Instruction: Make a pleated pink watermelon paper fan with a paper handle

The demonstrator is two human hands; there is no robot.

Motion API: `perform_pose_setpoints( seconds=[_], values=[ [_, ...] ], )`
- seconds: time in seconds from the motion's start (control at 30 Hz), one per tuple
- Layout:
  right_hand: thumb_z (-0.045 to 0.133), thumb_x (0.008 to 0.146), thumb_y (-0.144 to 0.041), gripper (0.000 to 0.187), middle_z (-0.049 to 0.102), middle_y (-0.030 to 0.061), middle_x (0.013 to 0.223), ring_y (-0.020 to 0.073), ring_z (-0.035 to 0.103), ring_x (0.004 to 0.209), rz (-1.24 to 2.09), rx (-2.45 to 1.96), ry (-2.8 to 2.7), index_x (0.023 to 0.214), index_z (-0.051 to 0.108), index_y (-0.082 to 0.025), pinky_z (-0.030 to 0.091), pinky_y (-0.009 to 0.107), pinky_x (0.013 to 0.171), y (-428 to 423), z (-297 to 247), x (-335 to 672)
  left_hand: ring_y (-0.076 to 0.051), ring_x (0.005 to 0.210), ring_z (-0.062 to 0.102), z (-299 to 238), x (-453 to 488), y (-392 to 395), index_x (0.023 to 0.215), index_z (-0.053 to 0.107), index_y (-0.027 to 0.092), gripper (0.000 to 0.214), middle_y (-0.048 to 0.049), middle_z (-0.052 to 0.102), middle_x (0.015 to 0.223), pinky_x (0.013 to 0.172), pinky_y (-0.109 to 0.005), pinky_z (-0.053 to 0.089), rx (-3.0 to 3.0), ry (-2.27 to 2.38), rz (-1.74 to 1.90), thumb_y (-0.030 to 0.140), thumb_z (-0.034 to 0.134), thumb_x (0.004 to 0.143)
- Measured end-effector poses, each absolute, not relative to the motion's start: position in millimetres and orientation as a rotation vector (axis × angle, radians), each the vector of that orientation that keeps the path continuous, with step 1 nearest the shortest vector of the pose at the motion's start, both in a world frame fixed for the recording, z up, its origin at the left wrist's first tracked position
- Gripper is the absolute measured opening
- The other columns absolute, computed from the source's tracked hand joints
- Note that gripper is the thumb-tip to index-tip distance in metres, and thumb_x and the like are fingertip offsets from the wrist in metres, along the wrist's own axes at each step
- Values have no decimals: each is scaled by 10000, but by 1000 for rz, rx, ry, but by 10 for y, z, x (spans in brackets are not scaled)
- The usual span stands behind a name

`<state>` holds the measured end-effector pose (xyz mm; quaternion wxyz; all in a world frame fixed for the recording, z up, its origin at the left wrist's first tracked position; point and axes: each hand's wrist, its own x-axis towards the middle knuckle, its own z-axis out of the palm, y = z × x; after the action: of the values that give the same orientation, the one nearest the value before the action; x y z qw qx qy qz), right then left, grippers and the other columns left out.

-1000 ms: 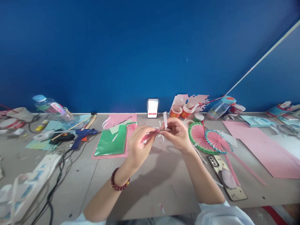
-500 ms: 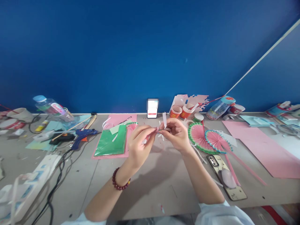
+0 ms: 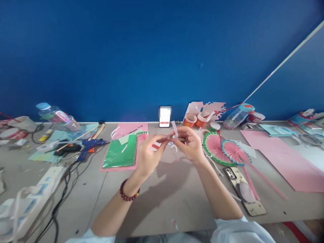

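Observation:
My left hand (image 3: 150, 152), with a beaded bracelet on its wrist, is closed in a pinch over the middle of the table. Its fingertips meet those of my right hand (image 3: 189, 144), which is closed too. A narrow white paper strip (image 3: 174, 128) sticks up from my right fingers. Something small and pinkish lies between the fingertips, mostly hidden by them. Behind my left hand is a pleated pink-and-green paper piece (image 3: 143, 135). Right of my right hand lie a pleated pink paper fan with a green edge (image 3: 212, 147) and another edged in blue (image 3: 234, 152).
A green paper pack (image 3: 120, 157) lies on pink sheets at left, beside a blue glue gun (image 3: 88, 148) and a power strip (image 3: 37, 199). A lit phone (image 3: 165, 117) stands against the wall. Paper cups (image 3: 190, 120) and a second phone (image 3: 245, 192) are at right.
The white strip has tilted to the left, its tip shifting left. Both hands stay pinched together at nearly the same spot, and the left wrist has risen slightly.

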<state>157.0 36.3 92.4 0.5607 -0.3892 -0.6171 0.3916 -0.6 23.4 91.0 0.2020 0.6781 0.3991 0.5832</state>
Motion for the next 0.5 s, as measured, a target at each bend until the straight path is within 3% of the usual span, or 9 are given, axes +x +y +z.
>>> perform_pose_setpoints(
  seconds=[0.13,0.3,0.5],
  values=[
    [740,720,-288,261,674,18,884,126,616,704,1055,-929,-1400,918,589,-211,482,244,600,443,926,1585,-151,688,678,891,-31,292,1036,607,197,305,-30,713,795,619,-257,548,1556,1092,1447,298,717,770],
    [770,670,-320,314,677,19,888,119,628,683,1107,-1026,-1258,899,593,-199,477,235,606,567,855,1648,-164,690,670,845,-63,415,824,677,168,247,-61,712,809,587,-252,529,1439,1151,1236,382,740,719],
    [778,636,-356,374,691,39,891,136,639,677,1089,-1109,-1227,919,598,-192,466,234,562,635,791,1693,-177,720,664,660,-78,554,792,732,171,225,-67,726,791,666,-293,533,1371,1111,1109,356,762,669]
  ],
)
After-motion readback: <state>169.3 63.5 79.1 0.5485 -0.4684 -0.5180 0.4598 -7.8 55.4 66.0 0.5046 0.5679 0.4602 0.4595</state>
